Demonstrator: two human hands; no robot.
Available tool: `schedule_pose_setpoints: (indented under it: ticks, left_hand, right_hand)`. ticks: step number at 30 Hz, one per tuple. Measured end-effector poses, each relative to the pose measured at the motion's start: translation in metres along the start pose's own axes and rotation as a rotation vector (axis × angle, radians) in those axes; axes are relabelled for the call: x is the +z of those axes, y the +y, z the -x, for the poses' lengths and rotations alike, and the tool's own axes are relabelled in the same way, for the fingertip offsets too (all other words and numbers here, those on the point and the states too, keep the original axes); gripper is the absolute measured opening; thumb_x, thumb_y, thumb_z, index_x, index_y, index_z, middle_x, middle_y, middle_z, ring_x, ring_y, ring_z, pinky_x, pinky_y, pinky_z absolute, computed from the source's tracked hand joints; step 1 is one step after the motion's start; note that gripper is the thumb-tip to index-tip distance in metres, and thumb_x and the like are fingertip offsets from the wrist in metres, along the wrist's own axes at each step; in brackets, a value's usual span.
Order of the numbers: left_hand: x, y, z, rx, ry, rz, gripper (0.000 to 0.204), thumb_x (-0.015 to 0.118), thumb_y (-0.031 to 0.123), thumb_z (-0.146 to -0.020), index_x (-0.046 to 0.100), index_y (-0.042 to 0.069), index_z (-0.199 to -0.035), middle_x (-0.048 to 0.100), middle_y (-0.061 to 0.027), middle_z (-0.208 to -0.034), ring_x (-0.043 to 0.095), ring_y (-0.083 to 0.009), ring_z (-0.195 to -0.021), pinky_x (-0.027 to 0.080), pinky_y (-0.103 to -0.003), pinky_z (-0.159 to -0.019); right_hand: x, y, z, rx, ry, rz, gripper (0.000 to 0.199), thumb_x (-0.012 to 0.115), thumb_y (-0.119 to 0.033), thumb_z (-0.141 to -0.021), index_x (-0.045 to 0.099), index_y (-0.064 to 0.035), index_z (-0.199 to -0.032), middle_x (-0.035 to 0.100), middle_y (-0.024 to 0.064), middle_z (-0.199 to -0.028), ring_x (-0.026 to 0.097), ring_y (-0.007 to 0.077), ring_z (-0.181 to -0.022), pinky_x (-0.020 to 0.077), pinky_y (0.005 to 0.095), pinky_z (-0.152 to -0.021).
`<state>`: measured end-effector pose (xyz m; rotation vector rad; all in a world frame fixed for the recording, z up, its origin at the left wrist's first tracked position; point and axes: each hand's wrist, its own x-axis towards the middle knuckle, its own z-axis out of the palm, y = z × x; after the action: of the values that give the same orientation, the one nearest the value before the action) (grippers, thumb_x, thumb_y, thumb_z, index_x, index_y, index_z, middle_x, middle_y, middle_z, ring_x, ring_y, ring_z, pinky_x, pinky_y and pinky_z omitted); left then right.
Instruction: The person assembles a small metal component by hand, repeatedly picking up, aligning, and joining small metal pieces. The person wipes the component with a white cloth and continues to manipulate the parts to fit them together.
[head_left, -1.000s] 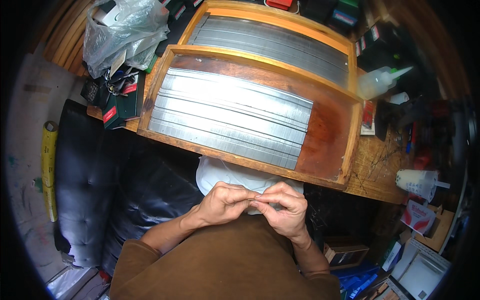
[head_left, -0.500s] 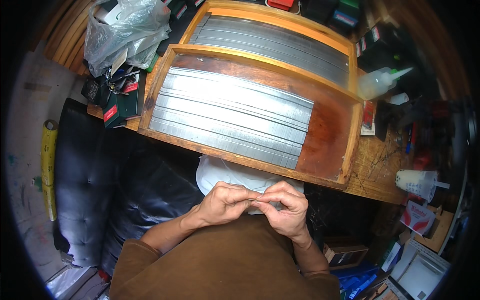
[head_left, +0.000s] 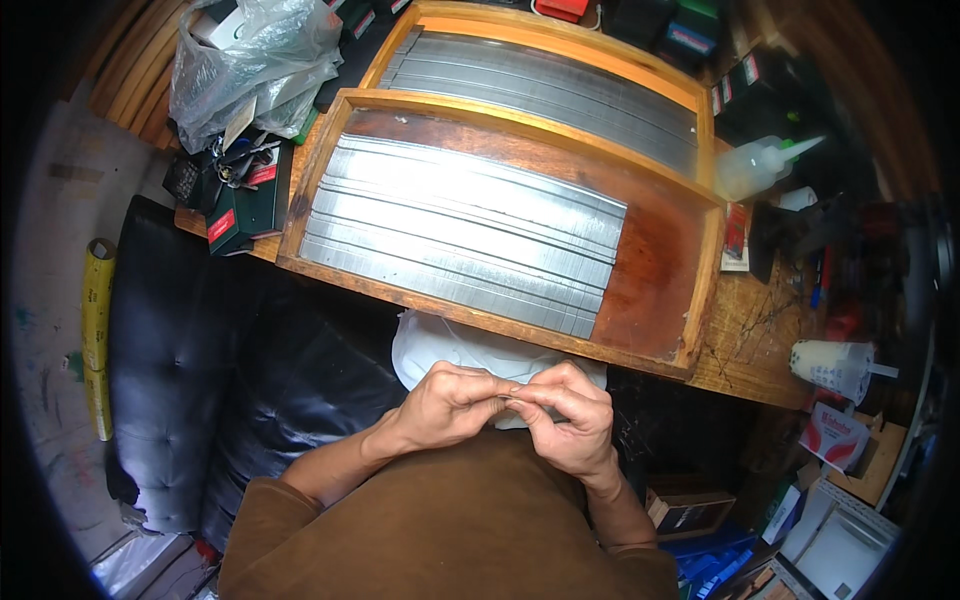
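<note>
One tiny item (head_left: pixel 508 398), too small to identify, pinched at the meeting fingertips of left hand (head_left: pixel 450 405) and right hand (head_left: pixel 572 412), on the person's side of the front wooden tray (head_left: pixel 655 280).

A plain brown shirt (head_left: pixel 450 520) with loose sleeves (head_left: pixel 263 512) at the shirt's sides; forearms (head_left: pixel 343 466), left hand (head_left: pixel 447 407) and right hand (head_left: pixel 572 420) bare.

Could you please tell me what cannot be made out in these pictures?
All in the head view:
- Thin piece between left grip and right grip: small, mostly covered by them.
- Contents of the bag: largely hidden by its crumpled plastic.
- Near side of the back tray: hidden by the front tray.
- White thing: partly covered by front tray and grips.
</note>
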<state>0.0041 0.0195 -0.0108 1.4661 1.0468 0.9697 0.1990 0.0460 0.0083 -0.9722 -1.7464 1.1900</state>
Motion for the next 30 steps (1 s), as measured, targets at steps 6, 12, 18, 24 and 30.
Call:
schedule_pose_setpoints:
  ticks: [6,12,18,24,30]
  left_hand:
    - [-0.002,0.005,-0.002,-0.034,-0.022,-0.006,0.023,0.073,-0.003,-0.083,0.074,-0.002,-0.105,0.073,-0.0175,-0.082,0.073,-0.0263,-0.072,0.056,-0.032,-0.063]
    - [0.004,0.006,-0.003,-0.024,0.001,0.027,0.025,0.072,-0.004,-0.084,0.074,-0.002,-0.11,0.075,-0.0174,-0.087,0.075,-0.0266,-0.077,0.058,-0.031,-0.067]
    - [0.002,-0.002,-0.002,-0.013,0.006,0.004,0.026,0.072,-0.008,-0.083,0.074,-0.003,-0.108,0.076,-0.0175,-0.095,0.075,-0.0217,-0.08,0.059,-0.028,-0.072]
    - [0.002,-0.001,0.0,0.018,0.019,0.023,0.027,0.072,-0.009,-0.082,0.074,-0.003,-0.108,0.076,-0.0172,-0.096,0.075,-0.0212,-0.08,0.059,-0.028,-0.072]
    - [0.005,0.004,0.001,-0.011,0.008,0.022,0.028,0.071,-0.01,-0.082,0.074,-0.003,-0.109,0.076,-0.0164,-0.092,0.075,-0.0218,-0.078,0.059,-0.028,-0.071]
  right_hand:
    - [0.0,0.001,0.001,-0.026,0.022,0.013,0.015,0.079,0.005,-0.077,0.073,0.0005,-0.09,0.066,0.0096,-0.082,0.065,0.0198,-0.072,0.0523,0.0298,-0.062]
    - [-0.006,-0.013,0.001,-0.004,0.086,0.087,0.015,0.078,0.007,-0.075,0.073,0.0008,-0.088,0.066,0.0101,-0.08,0.064,0.0197,-0.07,0.0517,0.0296,-0.061]
    - [-0.116,-0.072,0.009,0.014,0.48,0.282,0.005,0.067,0.0,-0.077,0.062,-0.0018,-0.076,0.057,0.0076,-0.074,0.052,0.0122,-0.063,0.0419,0.0253,-0.056]
    - [-0.217,-0.07,0.026,0.154,0.89,0.568,0.009,0.063,-0.001,-0.093,0.064,0.0015,-0.085,0.062,0.0066,-0.085,0.053,0.0114,-0.072,0.0429,0.0234,-0.065]
    - [-0.098,-0.075,0.001,0.068,0.284,0.326,0.012,0.076,0.006,-0.071,0.07,-0.0012,-0.077,0.065,0.0077,-0.076,0.062,0.0149,-0.067,0.0467,0.0261,-0.058]
